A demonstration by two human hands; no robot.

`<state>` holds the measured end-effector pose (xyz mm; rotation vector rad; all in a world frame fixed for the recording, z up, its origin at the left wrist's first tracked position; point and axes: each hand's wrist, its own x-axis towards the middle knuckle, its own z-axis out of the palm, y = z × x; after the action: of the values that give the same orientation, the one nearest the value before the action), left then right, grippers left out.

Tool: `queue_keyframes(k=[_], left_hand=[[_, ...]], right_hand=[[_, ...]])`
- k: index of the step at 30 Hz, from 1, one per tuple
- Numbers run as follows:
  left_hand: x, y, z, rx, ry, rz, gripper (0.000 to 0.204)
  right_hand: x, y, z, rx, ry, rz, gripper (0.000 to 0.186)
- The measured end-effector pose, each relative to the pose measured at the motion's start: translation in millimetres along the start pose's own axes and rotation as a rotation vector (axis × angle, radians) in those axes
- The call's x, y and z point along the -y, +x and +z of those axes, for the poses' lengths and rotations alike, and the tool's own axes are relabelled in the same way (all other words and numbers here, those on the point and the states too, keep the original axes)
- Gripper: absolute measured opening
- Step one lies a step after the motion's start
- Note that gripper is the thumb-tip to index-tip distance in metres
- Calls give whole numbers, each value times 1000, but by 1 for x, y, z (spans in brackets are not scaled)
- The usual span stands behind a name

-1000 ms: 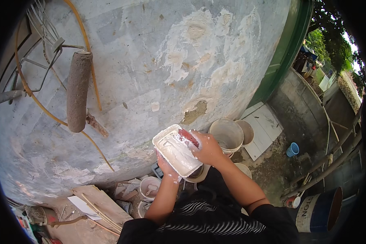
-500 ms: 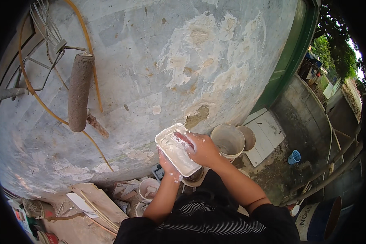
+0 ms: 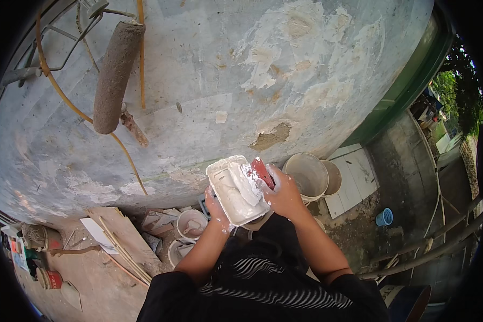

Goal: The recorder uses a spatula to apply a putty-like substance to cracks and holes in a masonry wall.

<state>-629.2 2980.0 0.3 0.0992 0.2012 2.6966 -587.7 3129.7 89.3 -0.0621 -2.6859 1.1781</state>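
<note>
My left hand (image 3: pixel 217 208) is closed on the left side of a shallow white rectangular tray (image 3: pixel 211 175), holding it up in front of my body. White putty (image 3: pixel 232 182) coats the inside of the tray. My right hand (image 3: pixel 285 194) grips a putty knife with a red handle (image 3: pixel 261 173) at the tray's right side. A thick lump of putty sits along the knife, and its blade is hidden under it. White smears mark both hands.
A grey wall with patchy plaster (image 3: pixel 306 64) rises ahead, with a paint roller (image 3: pixel 115 80) and a yellow hose (image 3: pixel 72 106) against it. Buckets (image 3: pixel 306 174), a white panel (image 3: pixel 354 185), a blue basket (image 3: pixel 384 217) and boards (image 3: pixel 123 236) stand or lie about the floor.
The putty knife has shifted to the tray's right side and now carries a heap of putty. My right hand has turned with it. The whole view has tilted downward.
</note>
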Motion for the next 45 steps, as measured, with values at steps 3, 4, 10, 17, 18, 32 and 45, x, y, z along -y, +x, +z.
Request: queue_keyframes(k=[3,4,10,17,18,32,45], left_hand=[[-12,2,17,-80,90,-119,68],[-17,1,27,-77,121,-150,68],[-38,-13,41,11,106,-265,66],[-20,-30,17,-138,75,24,61],[-17,-30,13,-137,78,14,61],[-8,-18,12,-88,79,126,59],[-15,-15,2,-77,134,195,61]], right_hand=[[-9,-6,7,-138,107,52,37],[-15,-7,10,-119,224,60,36],[-20,-18,12,31,265,26,42],[-15,-29,11,75,272,91,30],[-16,-30,12,67,273,98,30],[-21,-22,18,-96,469,-82,23],[-15,-7,15,-131,1063,88,26]])
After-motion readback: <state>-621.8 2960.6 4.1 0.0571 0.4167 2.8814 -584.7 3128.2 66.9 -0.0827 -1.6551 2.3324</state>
